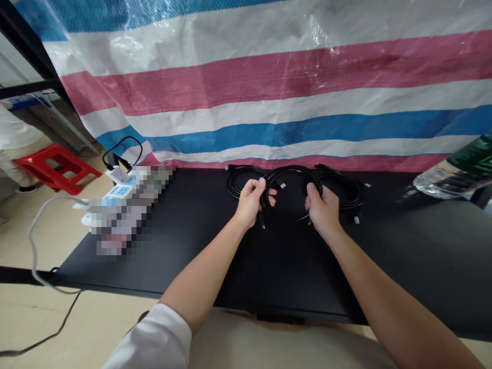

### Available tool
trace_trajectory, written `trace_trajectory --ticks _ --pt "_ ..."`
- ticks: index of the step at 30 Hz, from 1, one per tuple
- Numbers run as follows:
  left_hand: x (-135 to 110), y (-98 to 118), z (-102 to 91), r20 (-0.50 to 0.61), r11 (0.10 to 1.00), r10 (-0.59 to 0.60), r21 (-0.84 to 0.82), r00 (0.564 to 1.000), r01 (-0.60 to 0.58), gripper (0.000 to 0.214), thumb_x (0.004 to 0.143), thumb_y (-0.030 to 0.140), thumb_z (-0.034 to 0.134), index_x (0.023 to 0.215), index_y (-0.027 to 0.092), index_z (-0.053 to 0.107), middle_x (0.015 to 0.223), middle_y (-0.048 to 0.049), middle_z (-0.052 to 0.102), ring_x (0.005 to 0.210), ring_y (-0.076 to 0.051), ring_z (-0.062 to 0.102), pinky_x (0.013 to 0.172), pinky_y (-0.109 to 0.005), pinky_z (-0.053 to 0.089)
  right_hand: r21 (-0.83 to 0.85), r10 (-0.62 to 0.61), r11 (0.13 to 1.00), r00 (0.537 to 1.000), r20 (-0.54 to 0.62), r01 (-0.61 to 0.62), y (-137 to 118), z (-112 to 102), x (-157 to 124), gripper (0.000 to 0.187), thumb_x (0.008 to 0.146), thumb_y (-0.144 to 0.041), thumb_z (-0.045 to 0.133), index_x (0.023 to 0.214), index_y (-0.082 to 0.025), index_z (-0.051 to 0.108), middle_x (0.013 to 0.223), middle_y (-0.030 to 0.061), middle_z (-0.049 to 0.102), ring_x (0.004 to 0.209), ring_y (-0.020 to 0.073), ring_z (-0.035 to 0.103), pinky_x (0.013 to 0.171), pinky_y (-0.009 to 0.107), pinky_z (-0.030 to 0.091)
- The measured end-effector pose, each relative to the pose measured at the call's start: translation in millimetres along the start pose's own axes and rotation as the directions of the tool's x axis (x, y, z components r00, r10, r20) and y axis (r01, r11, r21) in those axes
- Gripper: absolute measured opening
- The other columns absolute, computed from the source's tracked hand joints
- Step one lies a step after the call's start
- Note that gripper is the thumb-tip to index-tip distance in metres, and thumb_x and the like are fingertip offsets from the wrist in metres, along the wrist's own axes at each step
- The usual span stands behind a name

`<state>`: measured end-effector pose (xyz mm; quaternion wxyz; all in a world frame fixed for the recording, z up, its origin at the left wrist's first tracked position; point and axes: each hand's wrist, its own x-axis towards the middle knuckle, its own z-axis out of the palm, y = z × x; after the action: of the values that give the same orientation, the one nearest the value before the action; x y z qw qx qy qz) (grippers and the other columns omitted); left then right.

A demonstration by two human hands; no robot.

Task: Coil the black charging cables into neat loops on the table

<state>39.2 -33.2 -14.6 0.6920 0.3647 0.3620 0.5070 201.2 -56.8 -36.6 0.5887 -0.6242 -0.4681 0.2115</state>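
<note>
The coiled black cable [294, 167] is at the center of the frame, held up in an arch just above the bench [184, 220]. My left hand [252, 200] is closed around its left side, thumb on top and fingertips curled past it; a dark connector [262, 221] hangs just below that grip. My right hand [325, 207] is closed around the right side of the same loop, thumb pressed along it.

Behind my left hand lies a second black cable coil [229, 187], and behind my right hand a thicker black coil [358, 197], both on the bench. A small white connector [356, 220] sits by the right one.

At the right edge of the frame, a clear plastic bottle with a green label [457, 171] lies tilted. Toward the left, a white-and-blue power strip [122, 191] carries a white plug adapter [118, 175]; pixelation hides what is beside it. Farther left stand a red plastic stool [57, 166] and a person in pale clothes [17, 133]. A striped woven tarpaulin [269, 77] fills the top of the frame.
</note>
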Motion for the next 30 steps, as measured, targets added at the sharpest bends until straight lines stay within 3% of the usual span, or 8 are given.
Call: trace_trajectory --ticks 4,8,11,14,18,24,30 --pt "0.6 -0.3 -0.5 -0.016 0.999 0.004 -0.043 1.0 -0.005 0.034 0.081 0.05 0.064 0.082 0.023 0.044 0.052 0.0096 0.05 0.038 -0.007 0.044 0.044 -0.02 0.038 -0.082 -0.023 0.996 0.999 0.048 0.027 -3.7 -1.6 -3.9 0.048 0.076 -0.066 0.053 0.052 -0.025 0.044 0.04 -0.0039 0.041 0.04 0.0136 0.043 0.046 0.029 0.038" --pt "2.2 -0.7 -2.1 -0.009 0.994 -0.071 -0.079 0.997 0.07 0.042 0.078 0.057 0.064 0.072 0.022 0.041 0.049 0.0102 0.039 0.037 -0.006 0.034 0.042 -0.02 0.032 -0.109 -0.074 0.991 0.994 0.082 0.083 -1.7 -1.9 -5.9 0.048 0.077 -0.067 0.052 0.055 -0.026 0.044 0.041 -0.0037 0.043 0.04 0.0143 0.044 0.048 0.03 0.04" --pt "3.6 -1.7 -2.8 0.007 0.993 -0.084 -0.079 0.996 0.085 0.038 0.081 0.052 0.063 0.069 0.02 0.045 0.05 0.0089 0.036 0.039 -0.005 0.032 0.043 -0.02 0.031 -0.134 -0.104 0.984 0.99 0.096 0.116 4.5 -4.1 -4.4 0.047 0.079 -0.065 0.051 0.055 -0.025 0.045 0.042 -0.0032 0.044 0.041 0.0143 0.045 0.05 0.03 0.041" --pt "4.2 -1.4 -2.9 0.037 0.994 -0.07 -0.08 0.997 0.073 0.026 0.082 0.038 0.065 0.071 0.018 0.054 0.052 0.0075 0.038 0.042 -0.005 0.033 0.046 -0.021 0.032 -0.17 -0.109 0.978 0.99 0.094 0.124 10.4 -7.4 -2.1 0.044 0.08 -0.061 0.052 0.055 -0.025 0.046 0.043 -0.0025 0.047 0.042 0.0149 0.047 0.052 0.03 0.043" --pt "4.4 -0.7 -3.2 0.057 0.993 -0.056 -0.101 0.997 0.062 0.02 0.082 0.024 0.063 0.067 0.017 0.052 0.054 0.0065 0.04 0.043 -0.005 0.034 0.049 -0.022 0.034 -0.194 -0.084 0.976 0.994 0.075 0.097 13.1 -9.7 -1.3 0.043 0.081 -0.058 0.053 0.054 -0.025 0.046 0.043 -0.0026 0.047 0.043 0.0147 0.047 0.052 0.03 0.043" --pt "7.7 -2.5 -6.5 0.013 0.988 -0.068 -0.141 0.998 0.069 0.018 0.079 0.026 0.069 0.073 0.017 0.056 0.055 0.0078 0.043 0.044 -0.004 0.037 0.049 -0.022 0.035 -0.195 -0.091 0.974 0.989 0.119 0.113 7.3 -5.2 -3.4 0.047 0.081 -0.062 0.049 0.051 -0.025 0.044 0.044 -0.0016 0.047 0.044 0.0141 0.045 0.053 0.03 0.042" --pt "17.9 0.5 -15.5 -0.107 0.978 -0.019 -0.208 0.994 -0.004 0.024 0.07 0.023 0.077 0.086 0.016 0.061 0.059 0.005 0.059 0.045 -0.005 0.048 0.055 -0.024 0.044 -0.365 -0.121 0.919 0.988 0.091 0.146 -2.9 11.3 12.6 0.049 0.077 -0.069 0.043 0.052 -0.027 0.041 0.049 0.0016 0.048 0.052 0.0186 0.048 0.058 0.033 0.04"
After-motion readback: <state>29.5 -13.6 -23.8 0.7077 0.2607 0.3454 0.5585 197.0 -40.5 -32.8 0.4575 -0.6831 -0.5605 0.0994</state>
